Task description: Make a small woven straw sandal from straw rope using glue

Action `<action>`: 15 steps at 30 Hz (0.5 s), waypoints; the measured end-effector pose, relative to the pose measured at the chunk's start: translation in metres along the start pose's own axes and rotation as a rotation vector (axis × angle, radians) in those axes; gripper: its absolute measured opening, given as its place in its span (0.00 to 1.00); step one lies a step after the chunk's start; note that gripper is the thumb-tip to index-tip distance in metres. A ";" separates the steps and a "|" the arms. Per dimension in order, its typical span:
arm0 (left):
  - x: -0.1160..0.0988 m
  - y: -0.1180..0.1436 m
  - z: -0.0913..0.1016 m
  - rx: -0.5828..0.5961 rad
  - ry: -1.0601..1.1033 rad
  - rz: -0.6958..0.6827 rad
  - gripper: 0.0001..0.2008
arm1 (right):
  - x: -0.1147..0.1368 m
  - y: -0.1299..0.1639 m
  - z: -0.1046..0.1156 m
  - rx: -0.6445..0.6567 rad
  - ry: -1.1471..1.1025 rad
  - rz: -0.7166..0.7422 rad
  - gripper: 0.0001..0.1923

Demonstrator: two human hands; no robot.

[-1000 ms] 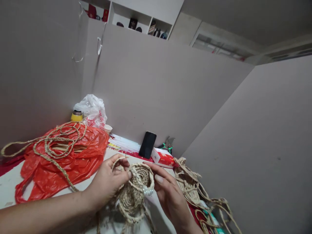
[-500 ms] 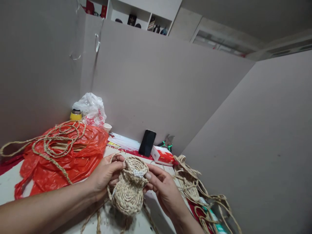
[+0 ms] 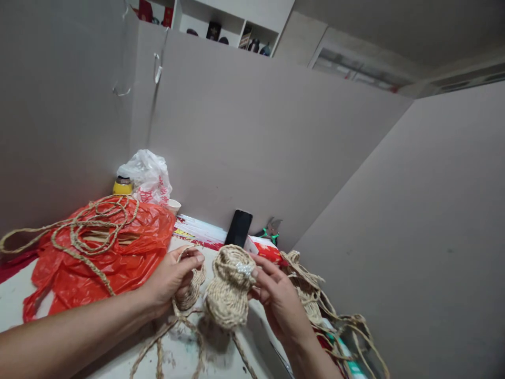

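Right hand: the right hand [image 3: 276, 295] was closed on a woven straw slipper [image 3: 229, 289], fingers pinched at its pearl-trimmed strap.
Slipper: it was held upright just above the bench [image 3: 16, 302], between the two hands, toe end raised.
Left hand: the left hand [image 3: 173, 276] was curled around a second, smaller woven piece [image 3: 189, 295], thumb and fingers pressed on its edge.
Cords: braided cords [image 3: 165, 342] were trailed from both pieces onto the bench.
Left side: a red plastic bag [image 3: 118, 258] was topped with coiled rope [image 3: 90, 221].
Behind: a black phone [image 3: 239, 227] was leaned against the wall.
Right side: more woven straw pieces [image 3: 311, 300] were heaped near the right wrist.
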State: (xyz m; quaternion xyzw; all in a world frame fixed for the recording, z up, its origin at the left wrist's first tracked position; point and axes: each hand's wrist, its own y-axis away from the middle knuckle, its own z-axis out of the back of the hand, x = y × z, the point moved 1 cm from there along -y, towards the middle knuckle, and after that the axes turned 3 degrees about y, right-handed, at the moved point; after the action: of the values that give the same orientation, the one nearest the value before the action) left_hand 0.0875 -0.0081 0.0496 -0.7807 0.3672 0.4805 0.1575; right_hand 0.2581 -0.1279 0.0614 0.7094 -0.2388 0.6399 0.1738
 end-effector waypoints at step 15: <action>0.017 -0.019 0.018 -0.117 0.061 0.044 0.11 | -0.032 -0.060 0.110 -0.838 0.271 0.231 0.11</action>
State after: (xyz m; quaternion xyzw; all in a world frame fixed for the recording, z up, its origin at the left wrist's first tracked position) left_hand 0.0944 0.0086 0.0236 -0.7947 0.3601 0.4803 0.0896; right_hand 0.3798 -0.1355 0.0199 0.4564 -0.5297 0.5906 0.4030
